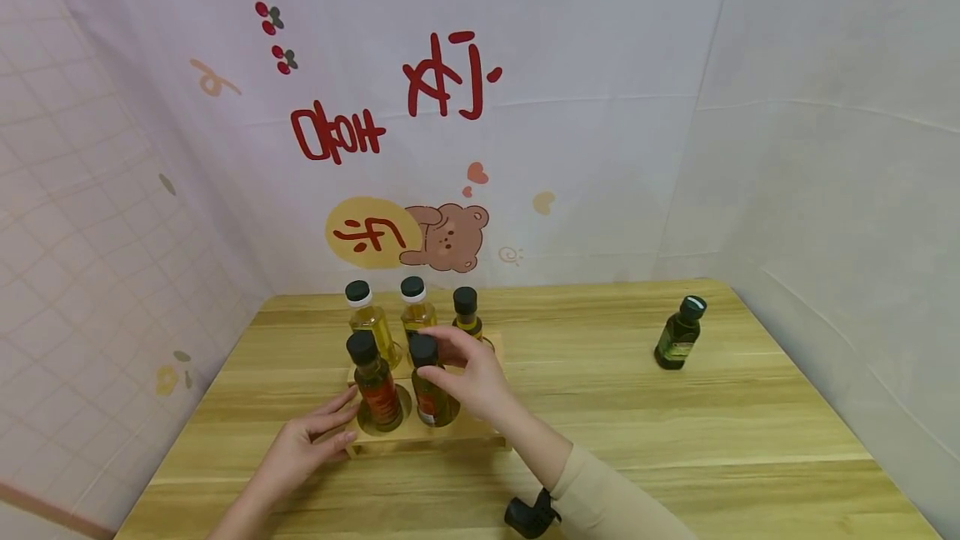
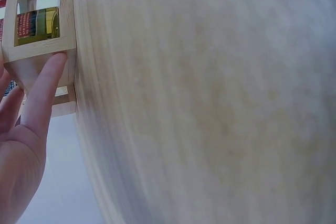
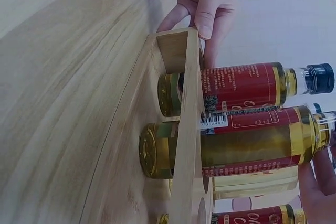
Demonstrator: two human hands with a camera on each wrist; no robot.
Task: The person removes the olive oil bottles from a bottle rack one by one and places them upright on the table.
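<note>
A two-row wooden rack (image 1: 405, 438) holds several oil bottles. With my right hand (image 1: 472, 373) I grip a dark-capped, red-labelled oil bottle (image 1: 435, 402) near its neck, the bottle standing in a front-row hole. In the right wrist view this oil bottle (image 3: 252, 137) passes through the upper board, its base low in the rack. Beside it on the left is another red-labelled bottle (image 1: 381, 398) in its own hole. My left hand (image 1: 300, 444) rests against the rack's left end. The left wrist view shows one straight finger (image 2: 44, 87) touching the end panel.
Behind stand two paler oil bottles (image 1: 369, 319) (image 1: 415, 312) and a dark-capped bottle (image 1: 467, 311) in the back row. A small green bottle (image 1: 677, 336) stands apart on the wooden table (image 1: 637, 440), far right. A black device (image 1: 529, 515) sits by my right sleeve.
</note>
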